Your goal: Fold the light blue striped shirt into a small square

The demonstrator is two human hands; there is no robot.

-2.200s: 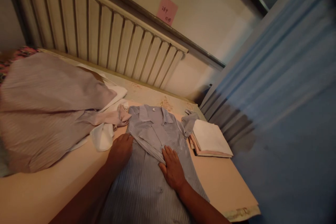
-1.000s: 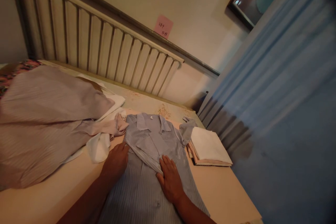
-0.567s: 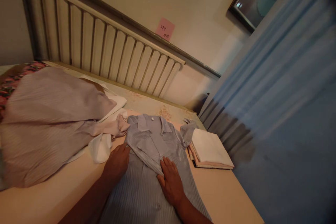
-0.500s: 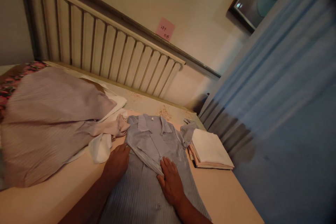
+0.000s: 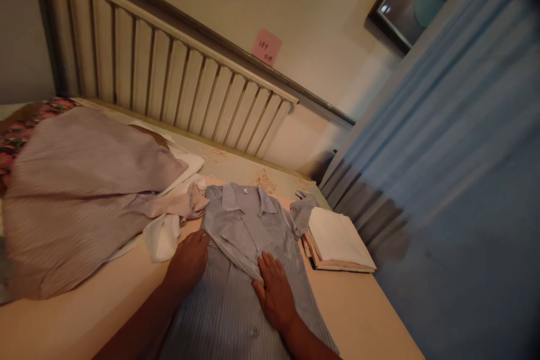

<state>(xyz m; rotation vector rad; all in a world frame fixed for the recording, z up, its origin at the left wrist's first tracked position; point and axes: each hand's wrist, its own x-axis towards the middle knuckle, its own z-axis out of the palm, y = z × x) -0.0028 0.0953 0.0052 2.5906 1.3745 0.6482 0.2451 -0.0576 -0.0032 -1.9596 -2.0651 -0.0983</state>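
A light blue striped shirt (image 5: 248, 236) lies face up on a pale board (image 5: 363, 309), collar away from me, with its left side folded in over the chest. My left hand (image 5: 189, 261) rests on the folded left edge, fingers laid on the cloth. My right hand (image 5: 275, 291) lies flat on the shirt's front with fingers stretched out, just below the fold. Neither hand grips anything.
A crumpled mauve striped garment (image 5: 80, 191) over white cloth (image 5: 162, 234) lies at the left. A folded stack of white and pink cloth (image 5: 337, 239) sits right of the shirt. Behind stands a slatted headboard (image 5: 169, 79); a blue curtain (image 5: 455, 180) hangs at the right.
Both hands have stayed in place on the shirt. Only the view has shifted slightly.
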